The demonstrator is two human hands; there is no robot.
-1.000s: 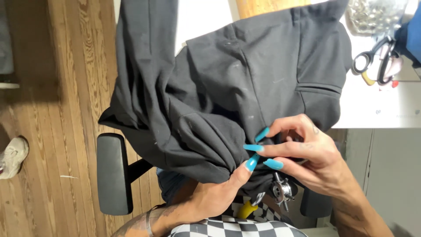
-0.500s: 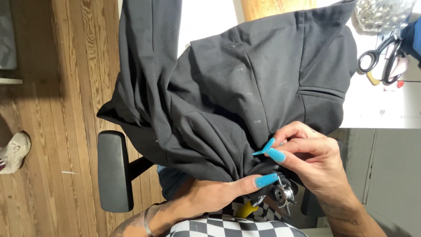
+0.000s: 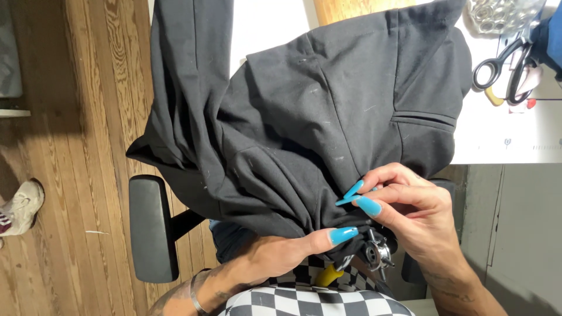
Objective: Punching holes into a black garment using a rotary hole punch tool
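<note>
A black garment (image 3: 304, 117) hangs off the white table (image 3: 515, 140) into my lap. My left hand (image 3: 275, 254) grips the bunched lower part of the fabric, its blue-nailed thumb pressed flat along the fold. To the right, my right hand (image 3: 410, 210) pinches the garment's edge between thumb and fingertips. Just below both hands a metal hand tool (image 3: 374, 253) with a yellow handle (image 3: 326, 275) pokes out from under the cloth; who holds it is hidden.
Black-handled scissors (image 3: 497, 67) and a clear container of metal rings (image 3: 503, 14) sit on the table's top right. A black chair armrest (image 3: 153, 228) stands at lower left over the wooden floor (image 3: 88, 117). A white shoe (image 3: 20, 208) is at far left.
My right fingers have drawn together into a tighter pinch on the fabric edge. My left thumb has flattened onto the fold. The garment has shifted only slightly.
</note>
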